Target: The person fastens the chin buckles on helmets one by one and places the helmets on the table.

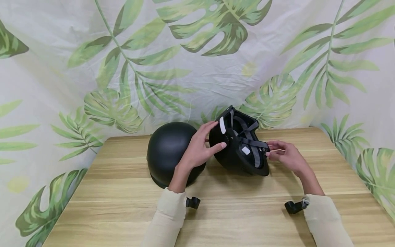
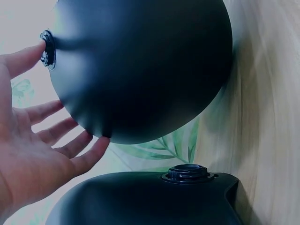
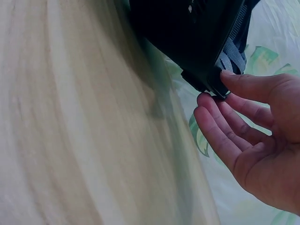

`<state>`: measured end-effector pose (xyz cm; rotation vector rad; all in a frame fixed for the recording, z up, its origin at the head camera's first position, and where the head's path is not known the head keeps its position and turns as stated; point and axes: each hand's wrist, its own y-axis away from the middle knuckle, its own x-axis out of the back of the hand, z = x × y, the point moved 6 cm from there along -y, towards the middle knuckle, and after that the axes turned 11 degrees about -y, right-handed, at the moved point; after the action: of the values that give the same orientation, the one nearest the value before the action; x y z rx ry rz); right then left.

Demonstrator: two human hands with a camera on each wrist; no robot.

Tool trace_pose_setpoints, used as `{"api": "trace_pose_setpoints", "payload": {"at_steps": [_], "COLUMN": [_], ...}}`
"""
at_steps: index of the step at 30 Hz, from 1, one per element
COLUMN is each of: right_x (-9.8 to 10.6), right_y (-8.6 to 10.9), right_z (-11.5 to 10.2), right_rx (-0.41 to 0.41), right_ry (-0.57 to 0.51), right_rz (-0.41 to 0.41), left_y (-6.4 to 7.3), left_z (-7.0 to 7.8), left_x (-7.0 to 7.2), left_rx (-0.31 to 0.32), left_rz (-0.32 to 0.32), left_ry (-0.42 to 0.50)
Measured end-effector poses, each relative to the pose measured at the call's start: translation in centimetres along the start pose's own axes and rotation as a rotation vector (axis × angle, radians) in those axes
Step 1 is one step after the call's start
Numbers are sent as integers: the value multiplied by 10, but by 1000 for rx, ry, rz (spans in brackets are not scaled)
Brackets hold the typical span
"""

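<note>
In the head view a black helmet (image 1: 236, 156) is tipped on its side, its hollow facing up and right. Inside show dark straps (image 1: 251, 142) and a small white label (image 1: 246, 150). My left hand (image 1: 199, 145) touches its left side with spread, fairly straight fingers; in the left wrist view the thumb meets a round side fitting (image 2: 48, 50) and the fingertips lie against the smooth shell (image 2: 140, 70). At the opposite end, my right hand (image 1: 287, 156) pinches the helmet's rim (image 3: 218, 84) between thumb and fingers.
A second black helmet (image 1: 168, 151) sits dome up on the wooden table (image 1: 123, 206), just left of the tipped one and partly behind my left wrist. A leaf-print cloth (image 1: 197, 68) hangs behind the table. Small black mounts (image 1: 192, 203) stick out from both cuffs.
</note>
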<state>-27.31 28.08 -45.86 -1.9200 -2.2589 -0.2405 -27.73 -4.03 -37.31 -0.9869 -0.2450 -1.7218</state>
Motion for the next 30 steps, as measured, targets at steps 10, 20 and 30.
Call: {"api": "trace_pose_setpoints", "payload": {"at_steps": [10, 20, 30], "right_x": [-14, -15, -19], "right_y": [-3, -2, -8], "right_z": [2, 5, 9], "right_rx": [5, -17, -5], "right_ry": [84, 83, 74], "right_rz": [-57, -59, -86], "left_y": [-1, -1, -2], "left_z": [-1, -2, 3], "left_x": [5, -2, -1], "left_rx": [56, 45, 37], "left_rz": [124, 46, 81], "left_ry": [-29, -21, -24]}}
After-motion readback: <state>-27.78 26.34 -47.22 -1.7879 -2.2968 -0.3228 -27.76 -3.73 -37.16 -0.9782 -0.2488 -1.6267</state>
